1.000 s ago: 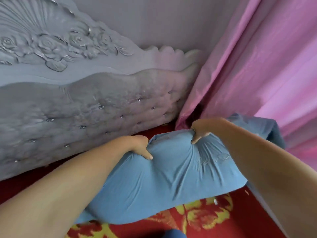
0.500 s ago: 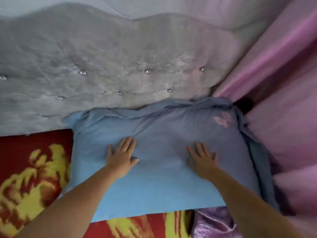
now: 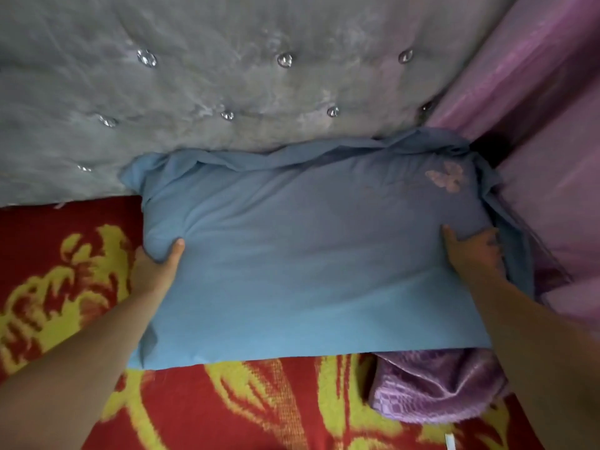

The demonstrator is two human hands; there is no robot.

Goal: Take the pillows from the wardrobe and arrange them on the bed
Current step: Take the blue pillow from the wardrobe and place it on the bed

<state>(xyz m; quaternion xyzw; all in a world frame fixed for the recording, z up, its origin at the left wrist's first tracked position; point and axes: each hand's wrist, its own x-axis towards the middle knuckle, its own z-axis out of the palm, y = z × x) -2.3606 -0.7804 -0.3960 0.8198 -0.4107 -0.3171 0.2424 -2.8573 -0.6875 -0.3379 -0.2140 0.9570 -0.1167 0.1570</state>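
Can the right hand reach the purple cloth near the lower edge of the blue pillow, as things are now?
Probably yes. The purple cloth lies uncovered on the bedspread, just below the right hand, with nothing between them. That hand would first have to let go of the blue pillow.

We are looking down at a blue pillow lying flat on the red and yellow bed cover, its far edge touching the grey tufted headboard. Our left hand is gripping its left side, thumb on top. Our right hand is holding the right side, beside the pink curtain. A purple cloth is sticking out beneath the pillow's near right corner.
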